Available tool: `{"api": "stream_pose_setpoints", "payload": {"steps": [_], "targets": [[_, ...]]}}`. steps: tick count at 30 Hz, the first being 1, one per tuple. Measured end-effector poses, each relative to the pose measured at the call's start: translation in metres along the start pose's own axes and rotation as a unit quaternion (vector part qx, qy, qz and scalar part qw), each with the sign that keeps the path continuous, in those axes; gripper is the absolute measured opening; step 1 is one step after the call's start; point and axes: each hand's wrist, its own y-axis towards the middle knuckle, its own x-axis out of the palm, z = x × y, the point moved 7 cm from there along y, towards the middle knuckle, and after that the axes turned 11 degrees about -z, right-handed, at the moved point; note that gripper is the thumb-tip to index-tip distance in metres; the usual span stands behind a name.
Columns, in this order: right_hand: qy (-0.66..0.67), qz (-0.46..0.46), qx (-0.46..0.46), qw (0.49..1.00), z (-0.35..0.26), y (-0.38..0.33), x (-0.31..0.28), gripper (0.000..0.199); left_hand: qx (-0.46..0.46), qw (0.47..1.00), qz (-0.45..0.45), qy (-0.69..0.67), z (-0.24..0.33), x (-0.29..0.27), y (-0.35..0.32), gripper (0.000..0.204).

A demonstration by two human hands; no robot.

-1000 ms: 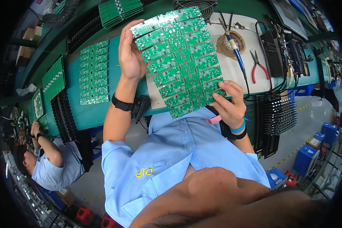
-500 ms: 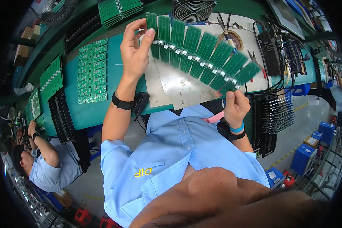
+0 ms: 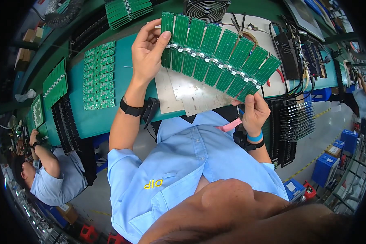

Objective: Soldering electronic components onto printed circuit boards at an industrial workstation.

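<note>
Between my two hands hangs a green circuit board panel (image 3: 205, 59), split into several narrow strips with a row of small silvery parts across the middle. My left hand (image 3: 148, 51) grips its left end, thumb in front and fingers behind. At the lower right end my right hand (image 3: 254, 113) pinches the panel's corner; its fingertips are partly hidden. The panel slants down to the right, held above a metal plate (image 3: 199, 97) on the bench. Another green board panel (image 3: 99, 76) lies flat on the green mat to the left.
A fan (image 3: 207, 9) stands at the bench's back. More strip boards lie at the far left (image 3: 56, 84) and top (image 3: 128, 12). Cables and black devices (image 3: 290, 51) crowd the right, above a black rack (image 3: 295, 122). A co-worker (image 3: 55, 175) sits at the left.
The panel has turned a little, so its strips now face me more squarely and look sharper. Both my hands have shifted slightly to the right, keeping their grip.
</note>
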Motion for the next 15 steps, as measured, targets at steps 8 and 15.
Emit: {"api": "stream_pose_setpoints", "payload": {"steps": [8, 15], "targets": [[0.056, 0.002, 0.011, 0.998, 0.0, -0.009, -0.003, 0.027, -0.058, 0.997, -0.01, -0.046, -0.008, 0.002, -0.002, 0.036], [0.216, 0.033, 0.065, 0.974, -0.003, -0.026, -0.014, 0.027, -0.25, 0.95, -0.077, -0.169, -0.029, 0.017, -0.009, 0.034]]}}
